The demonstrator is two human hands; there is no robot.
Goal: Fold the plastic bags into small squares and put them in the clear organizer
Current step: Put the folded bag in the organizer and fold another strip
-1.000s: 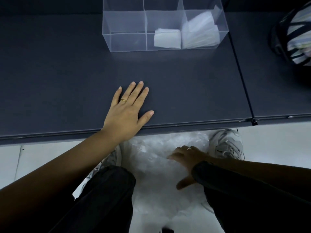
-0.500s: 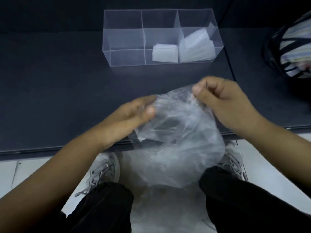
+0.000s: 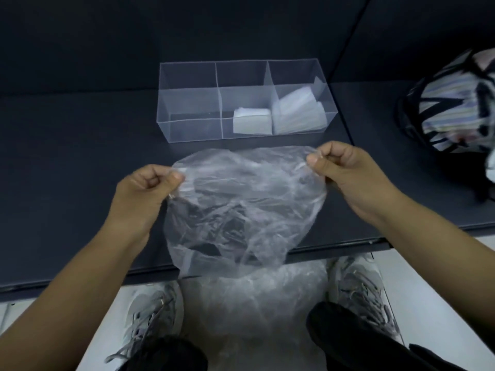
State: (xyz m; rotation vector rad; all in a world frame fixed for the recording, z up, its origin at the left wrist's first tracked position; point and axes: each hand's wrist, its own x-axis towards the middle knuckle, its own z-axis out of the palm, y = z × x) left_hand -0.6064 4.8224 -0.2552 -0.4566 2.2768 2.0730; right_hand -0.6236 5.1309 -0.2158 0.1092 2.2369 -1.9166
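A crumpled clear plastic bag (image 3: 241,207) hangs spread over the front of the dark table (image 3: 80,170). My left hand (image 3: 146,194) pinches its top left edge and my right hand (image 3: 345,172) pinches its top right edge. Just beyond stands the clear organizer (image 3: 187,103) with three compartments. A folded white square (image 3: 251,120) lies in the middle one and several folded bags (image 3: 297,111) lean in the right one; the left compartment holds nothing. A heap of more clear bags (image 3: 254,303) lies on the floor between my feet.
A striped cloth bundle in a dark net (image 3: 452,103) sits at the table's right. A seam (image 3: 345,108) divides the table right of the organizer. My grey sneakers (image 3: 152,314) flank the heap on the white floor.
My right hand lifted one bag from the floor heap. My left hand left the table top and took the bag's other edge. Both hands have since drawn apart, stretching it wide.
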